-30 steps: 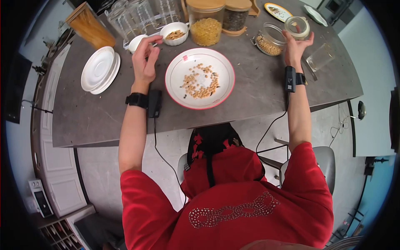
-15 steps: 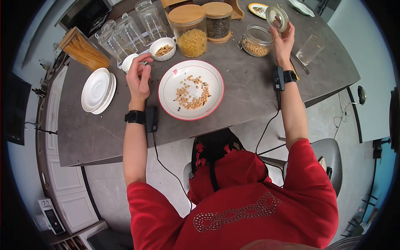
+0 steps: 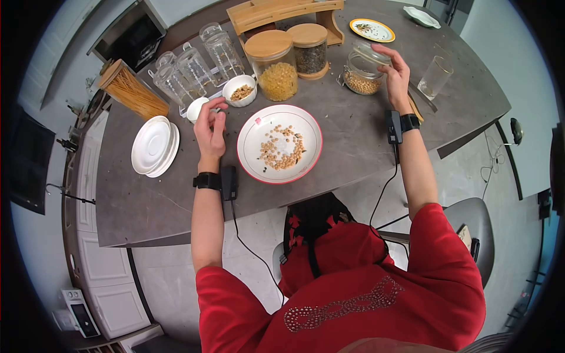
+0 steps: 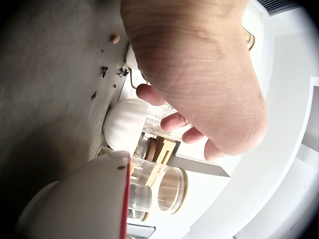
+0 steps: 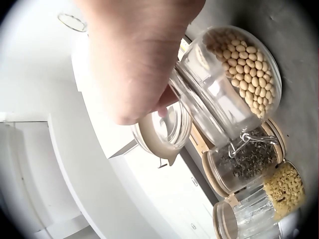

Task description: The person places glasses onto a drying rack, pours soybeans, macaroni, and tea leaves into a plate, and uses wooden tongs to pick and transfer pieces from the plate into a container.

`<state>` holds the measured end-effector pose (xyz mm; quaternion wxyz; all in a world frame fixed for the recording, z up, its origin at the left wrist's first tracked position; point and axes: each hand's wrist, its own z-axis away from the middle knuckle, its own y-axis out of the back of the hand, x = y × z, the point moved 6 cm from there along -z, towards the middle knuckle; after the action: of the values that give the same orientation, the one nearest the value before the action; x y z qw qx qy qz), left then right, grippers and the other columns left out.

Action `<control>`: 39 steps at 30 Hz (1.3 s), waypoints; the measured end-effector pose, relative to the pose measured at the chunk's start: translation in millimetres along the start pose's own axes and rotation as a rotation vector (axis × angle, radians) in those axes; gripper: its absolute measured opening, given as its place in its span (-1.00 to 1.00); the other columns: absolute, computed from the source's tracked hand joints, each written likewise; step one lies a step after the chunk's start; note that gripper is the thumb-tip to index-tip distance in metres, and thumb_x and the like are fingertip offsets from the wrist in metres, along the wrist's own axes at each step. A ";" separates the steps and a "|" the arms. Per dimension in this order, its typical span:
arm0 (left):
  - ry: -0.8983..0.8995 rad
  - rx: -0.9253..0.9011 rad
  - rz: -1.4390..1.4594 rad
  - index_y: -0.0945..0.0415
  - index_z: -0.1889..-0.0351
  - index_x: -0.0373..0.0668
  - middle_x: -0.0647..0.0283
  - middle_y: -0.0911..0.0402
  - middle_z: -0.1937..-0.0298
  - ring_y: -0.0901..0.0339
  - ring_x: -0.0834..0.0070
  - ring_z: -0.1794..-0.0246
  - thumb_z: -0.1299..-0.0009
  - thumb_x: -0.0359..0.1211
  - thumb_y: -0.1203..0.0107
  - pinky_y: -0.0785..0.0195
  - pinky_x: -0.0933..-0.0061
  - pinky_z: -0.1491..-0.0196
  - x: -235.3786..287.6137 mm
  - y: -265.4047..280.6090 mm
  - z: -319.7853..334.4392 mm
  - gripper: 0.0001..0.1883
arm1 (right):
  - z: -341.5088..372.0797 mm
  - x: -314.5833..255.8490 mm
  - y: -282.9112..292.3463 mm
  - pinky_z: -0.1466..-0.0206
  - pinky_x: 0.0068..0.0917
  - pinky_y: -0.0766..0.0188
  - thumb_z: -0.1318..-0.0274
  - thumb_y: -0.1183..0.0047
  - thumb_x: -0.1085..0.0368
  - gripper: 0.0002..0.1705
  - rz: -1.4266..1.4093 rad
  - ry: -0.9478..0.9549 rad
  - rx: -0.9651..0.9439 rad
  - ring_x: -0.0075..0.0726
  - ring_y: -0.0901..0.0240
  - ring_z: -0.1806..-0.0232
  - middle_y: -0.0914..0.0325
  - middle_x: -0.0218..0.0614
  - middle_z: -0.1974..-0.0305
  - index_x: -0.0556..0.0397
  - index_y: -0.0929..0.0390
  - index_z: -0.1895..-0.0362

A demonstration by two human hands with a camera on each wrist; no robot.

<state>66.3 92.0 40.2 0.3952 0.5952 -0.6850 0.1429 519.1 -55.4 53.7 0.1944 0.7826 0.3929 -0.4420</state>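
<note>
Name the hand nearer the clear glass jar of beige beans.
Right. The right hand is beside the jar; the left hand is beyond the round red-rimmed white bowl.

The grey table [image 3: 353, 135] carries a red-rimmed bowl [image 3: 250, 142], stacked saucers [image 3: 152, 146], a bean jar [image 3: 361, 84] and a tumbler [image 3: 435, 79].

No word, number or brand could be read anywhere. The plate [image 3: 249, 139] bore a small red mark [image 3: 258, 121] inside its rim, too small to make out. The pitchers [image 3: 194, 69] carried pale markings, and whether these were letters or mere pattern could not be told. Any print on the left wrist box [image 3: 229, 183] and the right wrist box [image 3: 395, 127] was likewise too small.
</note>
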 end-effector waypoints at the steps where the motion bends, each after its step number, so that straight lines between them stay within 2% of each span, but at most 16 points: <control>1: -0.007 0.000 -0.002 -0.56 -0.21 -0.25 0.30 -0.70 0.07 -0.35 0.78 0.51 -0.56 -0.33 -0.07 -0.23 0.67 0.42 1.1 -0.2 0.0 -0.67 | -0.8 1.5 0.2 -0.39 -0.36 -0.37 0.12 0.11 0.66 -0.36 -0.003 0.006 0.003 -0.26 -0.41 -0.42 -0.63 -0.21 -0.25 0.12 -0.66 -0.12; 4: 0.002 0.018 0.003 -0.57 -0.20 -0.26 0.30 -0.71 0.07 -0.36 0.78 0.51 -0.55 -0.35 -0.06 -0.23 0.66 0.42 -0.5 0.4 0.7 -0.68 | 0.6 2.1 -2.7 -0.51 -0.33 -0.22 0.14 0.15 0.59 -0.39 0.002 0.064 -0.016 -0.16 -0.31 -0.52 -0.64 -0.16 -0.24 0.21 -0.65 -0.07; 8: 0.020 0.028 -0.004 -0.57 -0.18 -0.27 0.30 -0.71 0.08 -0.37 0.77 0.51 -0.54 -0.35 -0.06 -0.26 0.66 0.41 0.7 0.4 1.2 -0.68 | -1.9 6.0 6.2 -0.53 -0.26 -0.18 0.15 0.12 0.51 -0.42 -0.064 0.087 -0.047 -0.15 -0.29 -0.53 -0.65 -0.13 -0.22 0.20 -0.67 -0.05; 10: 0.014 0.030 -0.011 -0.57 -0.17 -0.26 0.29 -0.71 0.08 -0.37 0.76 0.51 -0.55 -0.33 -0.07 -0.27 0.65 0.41 0.1 0.8 0.4 -0.69 | 1.3 0.5 0.8 -0.55 -0.18 -0.15 -0.01 0.07 0.40 -0.52 -0.016 0.166 -0.071 -0.10 -0.30 -0.52 -0.66 -0.17 -0.21 0.13 -0.70 -0.03; 11: 0.016 0.032 -0.007 -0.57 -0.16 -0.26 0.29 -0.71 0.08 -0.37 0.76 0.51 -0.55 -0.32 -0.07 -0.27 0.65 0.42 -0.7 0.7 0.7 -0.69 | 3.6 1.2 -2.1 -0.55 -0.18 -0.15 -0.01 0.07 0.40 -0.52 -0.029 0.171 -0.069 -0.10 -0.30 -0.52 -0.66 -0.17 -0.21 0.13 -0.70 -0.03; 13: 0.009 0.026 -0.012 -0.58 -0.15 -0.26 0.29 -0.71 0.09 -0.36 0.76 0.51 -0.56 -0.31 -0.07 -0.26 0.64 0.42 -1.4 0.9 0.9 -0.69 | 10.2 -13.7 -3.8 -0.56 -0.13 -0.13 -0.22 -0.02 0.26 -0.64 0.379 0.296 0.023 -0.03 -0.33 -0.49 -0.67 -0.20 -0.21 0.04 -0.72 -0.03; 14: 0.015 0.030 -0.007 -0.58 -0.15 -0.26 0.29 -0.71 0.10 -0.36 0.76 0.52 -0.56 -0.30 -0.07 -0.25 0.64 0.42 -2.5 0.7 1.1 -0.69 | 12.6 -19.8 -8.3 -0.59 -0.06 -0.10 -0.32 -0.14 0.09 -0.66 0.455 0.360 0.034 -0.01 -0.37 -0.45 -0.67 -0.29 -0.21 -0.09 -0.73 -0.06; 15: 0.020 0.032 0.000 -0.58 -0.15 -0.26 0.29 -0.71 0.10 -0.36 0.76 0.52 -0.56 -0.30 -0.06 -0.25 0.64 0.43 -2.9 0.3 0.6 -0.69 | 14.6 -26.6 -13.1 -0.59 -0.06 -0.10 -0.32 -0.14 0.09 -0.66 0.454 0.360 0.042 -0.01 -0.37 -0.45 -0.67 -0.29 -0.21 -0.09 -0.73 -0.06; 17: 0.008 0.027 -0.007 -0.58 -0.15 -0.26 0.28 -0.72 0.12 -0.37 0.77 0.52 -0.56 -0.31 -0.05 -0.24 0.65 0.43 -0.8 -0.5 0.3 -0.70 | 23.4 -49.3 -34.6 -0.60 0.05 -0.09 -0.27 -0.24 0.07 -0.66 0.798 0.558 0.027 -0.05 -0.40 -0.42 -0.67 -0.38 -0.21 -0.17 -0.74 -0.08; 18: 0.012 0.030 -0.014 -0.59 -0.14 -0.26 0.28 -0.72 0.13 -0.37 0.76 0.51 -0.56 -0.31 -0.05 -0.24 0.65 0.43 1.1 0.3 0.4 -0.70 | 25.6 -52.0 -42.2 -0.59 0.14 -0.11 -0.18 -0.35 0.04 -0.62 0.850 0.595 0.026 -0.14 -0.46 -0.35 -0.68 -0.48 -0.17 -0.24 -0.74 -0.08; 22: 0.011 0.032 -0.033 -0.60 -0.14 -0.27 0.27 -0.72 0.13 -0.39 0.74 0.51 -0.56 -0.31 -0.04 -0.25 0.64 0.43 5.5 -0.2 -0.2 -0.69 | 27.6 -45.4 -51.5 -0.55 0.15 -0.17 -0.03 -0.47 -0.05 -0.54 0.880 0.594 0.028 -0.24 -0.52 -0.20 -0.69 -0.55 -0.07 -0.27 -0.75 -0.02; 25: 0.010 0.025 -0.057 -0.60 -0.14 -0.30 0.23 -0.72 0.11 -0.41 0.70 0.51 -0.57 -0.28 -0.01 -0.28 0.62 0.41 6.6 -0.5 -0.6 -0.67 | 28.2 -37.0 -53.1 -0.55 0.16 -0.18 -0.01 -0.48 -0.05 -0.56 0.932 0.635 0.028 -0.22 -0.52 -0.18 -0.68 -0.57 -0.05 -0.29 -0.75 0.01; 29: 0.038 0.016 -0.053 -0.60 -0.15 -0.31 0.22 -0.71 0.09 -0.42 0.69 0.49 -0.58 -0.29 0.01 -0.29 0.62 0.38 6.9 -1.5 -0.7 -0.66 | 26.0 -32.6 -53.3 -0.56 0.21 -0.16 0.02 -0.49 -0.04 -0.50 0.970 0.680 -0.033 -0.15 -0.46 -0.22 -0.65 -0.58 -0.07 -0.28 -0.72 -0.03; 30: 0.040 0.011 -0.057 -0.60 -0.14 -0.31 0.22 -0.71 0.09 -0.42 0.69 0.49 -0.58 -0.29 0.02 -0.28 0.62 0.39 6.9 -2.0 -0.2 -0.65 | 24.5 -29.9 -52.2 -0.59 0.23 -0.10 0.07 -0.50 -0.09 -0.40 0.971 0.686 -0.070 -0.15 -0.43 -0.26 -0.61 -0.58 -0.11 -0.31 -0.68 -0.11; 36: 0.010 0.014 -0.046 -0.61 -0.12 -0.30 0.23 -0.69 0.11 -0.40 0.68 0.51 -0.59 -0.28 0.02 -0.25 0.61 0.41 5.7 -1.5 -1.7 -0.66 | 30.2 -35.3 -52.1 -0.66 0.24 0.05 0.18 -0.52 -0.20 -0.17 1.063 0.667 -0.095 -0.17 -0.38 -0.32 -0.51 -0.49 -0.19 -0.41 -0.59 -0.26; 39: 0.007 0.004 -0.084 -0.61 -0.11 -0.29 0.24 -0.68 0.09 -0.40 0.69 0.51 -0.62 -0.21 0.06 -0.21 0.62 0.43 5.3 -3.3 -1.5 -0.63 | 28.6 -30.7 -53.3 -0.67 0.19 0.05 0.17 -0.50 -0.25 -0.16 1.085 0.646 -0.075 -0.17 -0.37 -0.33 -0.49 -0.44 -0.18 -0.42 -0.58 -0.27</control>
<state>70.0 88.5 44.0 0.4019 0.6237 -0.6578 0.1295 452.4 -54.8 66.7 0.2898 0.9570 -0.0056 -0.0080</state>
